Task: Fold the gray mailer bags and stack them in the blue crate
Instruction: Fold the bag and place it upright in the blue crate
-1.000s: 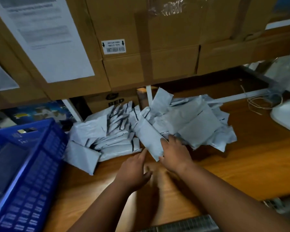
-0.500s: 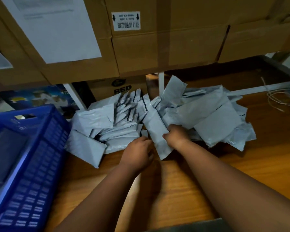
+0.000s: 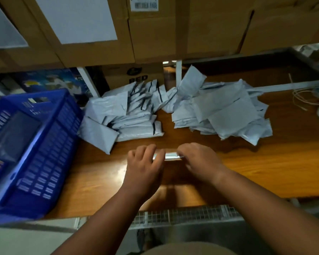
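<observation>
Mailer bag (image 3: 170, 156) is being pinched between my left hand (image 3: 145, 166) and right hand (image 3: 199, 161); blue crate (image 3: 50, 144) sitting left, contents unclear.

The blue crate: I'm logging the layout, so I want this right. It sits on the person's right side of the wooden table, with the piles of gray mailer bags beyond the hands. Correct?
Not quite. The head view shows the blue crate on the person's left side of the wooden table, not the right. The rest holds: the piles of gray mailer bags lie beyond the left hand and right hand.
</observation>
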A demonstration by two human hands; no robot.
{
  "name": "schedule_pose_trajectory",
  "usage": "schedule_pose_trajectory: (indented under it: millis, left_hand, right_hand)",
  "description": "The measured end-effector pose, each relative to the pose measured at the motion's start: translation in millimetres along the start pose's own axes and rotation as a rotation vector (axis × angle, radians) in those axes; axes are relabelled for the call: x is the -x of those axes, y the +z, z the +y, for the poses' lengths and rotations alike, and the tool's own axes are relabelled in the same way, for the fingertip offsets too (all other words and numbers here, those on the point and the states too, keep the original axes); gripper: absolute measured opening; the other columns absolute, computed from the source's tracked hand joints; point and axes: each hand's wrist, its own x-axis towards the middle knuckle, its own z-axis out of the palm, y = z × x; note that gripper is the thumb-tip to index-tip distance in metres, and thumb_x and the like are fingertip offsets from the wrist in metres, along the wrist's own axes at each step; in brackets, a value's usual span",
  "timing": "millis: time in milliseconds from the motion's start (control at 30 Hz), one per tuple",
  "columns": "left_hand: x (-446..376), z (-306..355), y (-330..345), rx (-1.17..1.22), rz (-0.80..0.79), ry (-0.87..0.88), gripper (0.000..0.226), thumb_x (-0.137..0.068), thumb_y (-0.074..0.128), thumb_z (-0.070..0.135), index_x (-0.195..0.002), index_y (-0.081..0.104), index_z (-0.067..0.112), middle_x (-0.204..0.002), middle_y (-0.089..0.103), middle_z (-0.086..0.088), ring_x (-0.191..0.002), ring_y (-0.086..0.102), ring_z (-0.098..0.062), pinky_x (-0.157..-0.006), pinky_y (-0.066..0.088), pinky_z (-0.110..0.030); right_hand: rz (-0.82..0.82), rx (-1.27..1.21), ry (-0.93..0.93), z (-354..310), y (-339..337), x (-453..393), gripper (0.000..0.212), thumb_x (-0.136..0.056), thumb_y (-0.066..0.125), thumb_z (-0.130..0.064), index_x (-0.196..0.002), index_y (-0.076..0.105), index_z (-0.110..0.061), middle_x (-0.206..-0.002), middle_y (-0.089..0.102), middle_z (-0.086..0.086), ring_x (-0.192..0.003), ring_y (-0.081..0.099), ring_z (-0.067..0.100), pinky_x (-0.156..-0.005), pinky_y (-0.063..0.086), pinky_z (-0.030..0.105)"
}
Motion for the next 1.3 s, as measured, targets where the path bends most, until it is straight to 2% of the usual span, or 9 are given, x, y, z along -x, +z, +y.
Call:
schedule_pose_trajectory:
  millis: [100,233,467,567,667,800,967,1100,1300]
  left_hand:
    - [41,9,12,-0.010,-0.257,-0.050,0.061,-0.079,0.082,0.042,-0.132,0.064,0.018,-0.134,0.060,-0.010,-0.115,0.056,-0.034,-0.087,0.043,-0.046]
    - [90,10,30,0.092,-0.498,-0.094,0.073,-0.073,0.082,0.033,-0.141,0.060,0.016,-0.143,0.060,-0.009,-0.127,0.059,-0.034,-0.099,0.051,-0.047]
    - [124,8,40,0.128,-0.503,-0.172,0.079,-0.090,0.073,0.023,-0.161,0.040,0.012,-0.169,0.035,-0.015,-0.156,0.034,-0.035,-0.124,0.037,-0.054]
    - [130,7,38,0.139,-0.480,-0.204,0.065,-0.104,0.052,0.036,-0.162,0.037,0.013,-0.172,0.030,-0.015,-0.159,0.027,-0.033,-0.125,0.033,-0.054]
    - [127,2,33,0.143,-0.436,-0.219,0.069,-0.108,0.040,0.048,-0.164,0.032,0.009,-0.174,0.025,-0.015,-0.162,0.018,-0.029,-0.130,0.024,-0.050]
    - [112,-17,36,0.113,-0.480,-0.180,0.081,-0.103,0.038,0.049,-0.168,0.017,0.006,-0.176,0.005,-0.019,-0.165,0.001,-0.031,-0.132,0.014,-0.049]
    - [99,-36,60,0.156,-0.504,-0.336,0.071,-0.108,0.027,0.043,-0.169,0.016,0.008,-0.177,0.003,-0.015,-0.165,-0.002,-0.028,-0.132,0.017,-0.051]
    - [97,-34,78,0.161,-0.536,-0.312,0.071,-0.109,0.011,0.049,-0.170,0.001,0.015,-0.177,-0.012,-0.007,-0.164,-0.014,-0.022,-0.133,-0.001,-0.047]
    - [104,-34,84,0.159,-0.546,-0.303,0.073,-0.108,0.013,0.048,-0.170,0.000,0.012,-0.177,-0.010,-0.009,-0.163,-0.017,-0.022,-0.132,0.003,-0.051]
  right_hand:
    - [0.006,0.033,-0.148,-6,30,21,0.028,-0.086,0.066,-0.010,-0.098,0.053,-0.033,-0.101,0.058,-0.010,-0.090,0.053,0.018,-0.069,0.041,0.034]
    - [-0.053,0.093,-0.229,-11,58,41,0.013,-0.096,0.064,-0.025,-0.108,0.062,-0.029,-0.127,0.065,-0.003,-0.115,0.058,0.021,-0.093,0.050,0.040]
    - [-0.170,0.090,-0.162,-13,73,68,0.035,-0.099,0.057,-0.059,-0.121,0.057,-0.032,-0.154,0.051,0.000,-0.141,0.048,0.022,-0.114,0.044,0.042]
    - [-0.148,0.097,-0.120,-24,75,69,0.043,-0.098,0.054,-0.063,-0.123,0.059,-0.029,-0.154,0.050,0.003,-0.143,0.046,0.025,-0.119,0.039,0.044]
    - [-0.086,0.052,-0.061,-47,75,63,0.053,-0.100,0.051,-0.061,-0.136,0.058,-0.024,-0.160,0.046,0.009,-0.151,0.040,0.029,-0.128,0.029,0.050]
    - [-0.102,0.065,-0.018,-87,82,32,0.064,-0.105,0.045,-0.053,-0.159,0.037,-0.019,-0.173,0.025,0.015,-0.162,0.019,0.034,-0.132,0.013,0.055]
    - [-0.166,0.070,0.058,-109,102,-4,0.065,-0.112,0.033,-0.046,-0.168,0.018,-0.018,-0.179,0.003,0.011,-0.165,-0.004,0.029,-0.133,0.001,0.055]
    - [-0.230,0.066,0.081,-104,119,-13,0.064,-0.113,0.028,-0.044,-0.170,0.014,-0.019,-0.179,-0.002,0.008,-0.165,-0.009,0.024,-0.133,-0.003,0.053]
    - [-0.217,0.100,0.086,-97,135,-5,0.067,-0.110,0.019,-0.047,-0.171,0.014,-0.019,-0.179,0.004,0.007,-0.165,-0.005,0.024,-0.133,0.000,0.053]
